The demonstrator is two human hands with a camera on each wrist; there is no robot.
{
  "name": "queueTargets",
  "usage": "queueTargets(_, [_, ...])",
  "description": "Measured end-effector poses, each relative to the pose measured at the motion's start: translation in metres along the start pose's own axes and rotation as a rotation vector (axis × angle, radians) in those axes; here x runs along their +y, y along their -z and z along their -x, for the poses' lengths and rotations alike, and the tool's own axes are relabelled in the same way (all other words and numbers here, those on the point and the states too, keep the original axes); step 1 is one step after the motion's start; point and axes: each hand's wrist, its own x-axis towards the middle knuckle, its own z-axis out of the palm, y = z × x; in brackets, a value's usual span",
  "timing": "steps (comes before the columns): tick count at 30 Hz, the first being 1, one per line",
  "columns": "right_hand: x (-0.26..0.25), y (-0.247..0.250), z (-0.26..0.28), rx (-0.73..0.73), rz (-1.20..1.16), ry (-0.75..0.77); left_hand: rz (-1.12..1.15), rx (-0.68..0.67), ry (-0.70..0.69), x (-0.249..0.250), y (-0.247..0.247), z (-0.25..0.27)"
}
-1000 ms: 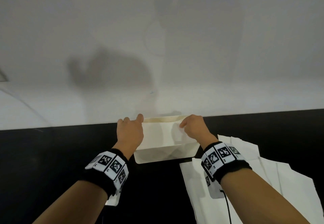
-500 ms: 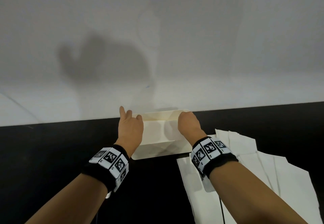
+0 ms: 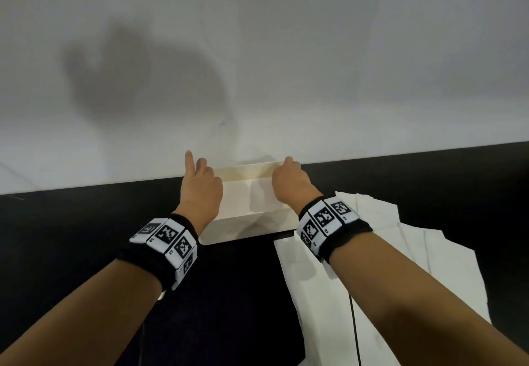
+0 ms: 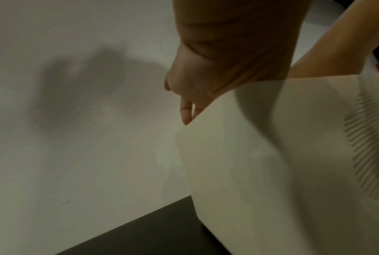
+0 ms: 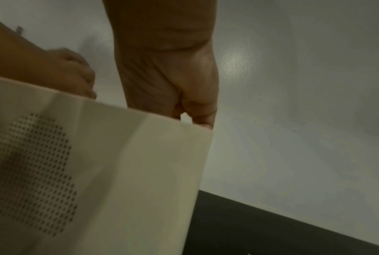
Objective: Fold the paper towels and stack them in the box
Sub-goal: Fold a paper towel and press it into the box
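A cream box point(image 3: 257, 226) with perforated sides point(image 5: 35, 172) stands at the back of the black table, against the white wall. Both of my hands reach down into it. My left hand point(image 3: 200, 185) is at its left end, index finger pointing up and the other fingers curled down behind the wall point(image 4: 186, 112). At the right end my right hand point(image 3: 289, 182) has its fingers curled over the rim point(image 5: 201, 119). Between them a folded white paper towel point(image 3: 246, 196) lies inside the box, its ends held under both hands. The fingertips are hidden.
Several unfolded paper towels point(image 3: 300, 294) lie spread on the black table point(image 3: 86, 236) to the right of the box, partly under my right forearm. The white wall point(image 3: 257, 65) rises directly behind the box. A thin black cable point(image 3: 355, 331) runs over the towels.
My hands have carried the folded towel from above the rim down into the box. The left index finger has lifted.
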Motion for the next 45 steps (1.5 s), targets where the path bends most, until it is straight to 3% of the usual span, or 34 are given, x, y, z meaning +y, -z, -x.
queueTargets(8, [0.016, 0.015, 0.010, -0.095, -0.059, 0.092, 0.045, 0.003, -0.046, -0.008, 0.000, -0.001])
queueTargets(10, [0.030, 0.029, 0.018, -0.103, -0.149, 0.095, 0.084, 0.024, -0.017, -0.010, 0.011, 0.004])
queueTargets(12, [0.050, 0.043, 0.036, -0.085, -0.411, 0.045, 0.182, 0.073, 0.021, -0.010, 0.025, 0.012])
queueTargets(15, [0.082, 0.055, 0.077, -0.018, -0.805, -0.068, 0.508, 0.270, 0.044, 0.001, 0.048, 0.030])
queueTargets(17, [0.104, 0.050, 0.105, 0.024, -0.929, -0.139, 0.849, 0.371, 0.013, 0.017, 0.061, 0.048])
queueTargets(19, [0.122, 0.031, 0.131, 0.038, -0.977, -0.219, 1.199, 0.313, -0.019, 0.043, 0.067, 0.068])
queueTargets(21, [0.135, -0.001, 0.153, -0.006, -0.986, -0.321, 1.318, 0.137, -0.062, 0.076, 0.061, 0.081])
queueTargets(24, [0.140, -0.055, 0.177, -0.147, -0.916, -0.457, 1.197, -0.117, -0.201, 0.127, 0.041, 0.088])
queueTargets(26, [0.132, -0.082, 0.189, -0.219, -0.910, -0.496, 1.089, -0.208, -0.276, 0.150, 0.031, 0.088])
queueTargets(29, [0.114, -0.104, 0.201, -0.256, -0.854, -0.459, 0.896, -0.217, -0.340, 0.164, 0.029, 0.084])
queueTargets(34, [0.097, -0.113, 0.206, -0.235, -0.759, -0.407, 0.655, -0.242, -0.315, 0.168, 0.033, 0.074])
queueTargets(40, [0.092, -0.115, 0.202, -0.248, -0.781, -0.482, 0.648, -0.280, -0.281, 0.169, 0.035, 0.067])
queueTargets(45, [0.089, -0.108, 0.200, -0.257, -0.640, -0.404, 0.810, -0.278, -0.265, 0.170, 0.033, 0.069])
